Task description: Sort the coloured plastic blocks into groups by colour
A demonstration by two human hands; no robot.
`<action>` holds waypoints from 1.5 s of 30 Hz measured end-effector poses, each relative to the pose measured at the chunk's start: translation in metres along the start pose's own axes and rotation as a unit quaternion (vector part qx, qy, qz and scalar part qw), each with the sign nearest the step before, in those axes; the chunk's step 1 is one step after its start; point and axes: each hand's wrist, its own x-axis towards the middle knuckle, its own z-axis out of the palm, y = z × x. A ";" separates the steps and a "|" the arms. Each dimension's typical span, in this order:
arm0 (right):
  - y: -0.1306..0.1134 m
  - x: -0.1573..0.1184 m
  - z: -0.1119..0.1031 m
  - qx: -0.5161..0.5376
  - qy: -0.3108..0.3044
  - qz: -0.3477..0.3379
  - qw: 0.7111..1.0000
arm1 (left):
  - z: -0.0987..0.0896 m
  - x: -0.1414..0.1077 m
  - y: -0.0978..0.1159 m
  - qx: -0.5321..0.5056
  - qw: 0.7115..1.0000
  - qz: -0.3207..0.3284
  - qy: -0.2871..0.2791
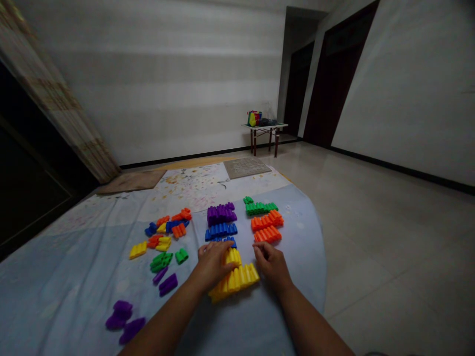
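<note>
My left fingers (227,267) are parted, touching the yellow pieces (238,279); my right fingers (257,249) are curled together near the orange pieces (267,234).

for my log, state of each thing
left hand: touching central yellow pieces, grip unclear
right hand: fingers curled, grip unclear
central yellow pieces: lined up
right orange pieces: lined up
right green pieces: mostly lined up
central blue pieces: lined up
front-left purple pieces: scattered
tablecloth: spread, creased
</note>
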 end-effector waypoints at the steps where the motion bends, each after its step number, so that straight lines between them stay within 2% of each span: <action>1: 0.000 0.000 0.000 -0.001 0.001 0.000 1.000 | 0.000 0.000 0.000 -0.001 1.000 -0.002 0.003; 10: 0.004 -0.001 0.000 0.004 -0.002 0.019 1.000 | 0.008 0.003 -0.002 -0.017 1.000 0.019 0.013; 13: 0.005 -0.001 -0.001 -0.003 -0.014 0.023 1.000 | 0.005 0.003 0.002 -0.016 0.999 0.020 0.021; 15: 0.006 -0.002 -0.001 -0.002 -0.023 0.027 0.999 | -0.003 0.000 0.003 -0.031 0.998 0.023 0.047; 17: 0.006 -0.004 -0.002 0.000 -0.030 0.030 0.999 | -0.015 -0.006 -0.001 -0.052 0.994 0.015 0.097; 20: 0.006 -0.005 -0.003 -0.006 -0.043 0.032 0.999 | -0.034 -0.024 -0.022 -0.075 0.977 -0.048 0.195; 23: 0.004 -0.007 -0.003 -0.014 -0.050 0.037 0.998 | -0.044 -0.054 -0.058 -0.096 0.947 -0.159 0.263; 27: 0.005 -0.008 -0.003 -0.008 -0.049 0.052 0.997 | -0.041 -0.094 -0.100 -0.115 0.915 -0.260 0.286; 30: 0.010 -0.007 -0.002 0.002 -0.053 0.068 0.996 | -0.037 -0.107 -0.116 -0.120 0.907 -0.288 0.284; 33: 0.017 -0.004 0.000 0.010 -0.065 0.082 0.994 | -0.042 -0.094 -0.123 -0.102 0.916 -0.274 0.274; 35: 0.019 -0.003 0.001 0.011 -0.063 0.094 0.994 | -0.050 -0.075 -0.125 -0.066 0.926 -0.267 0.258; 39: 0.018 -0.003 0.001 0.010 -0.066 0.100 0.993 | -0.065 -0.028 -0.124 0.071 0.943 -0.257 0.198; 42: 0.013 -0.003 0.001 -0.005 -0.059 0.091 0.994 | -0.066 -0.002 -0.126 0.119 0.948 -0.238 0.174; 45: 0.009 -0.003 0.002 -0.021 -0.037 0.079 0.996 | -0.063 0.009 -0.132 0.131 0.954 -0.227 0.148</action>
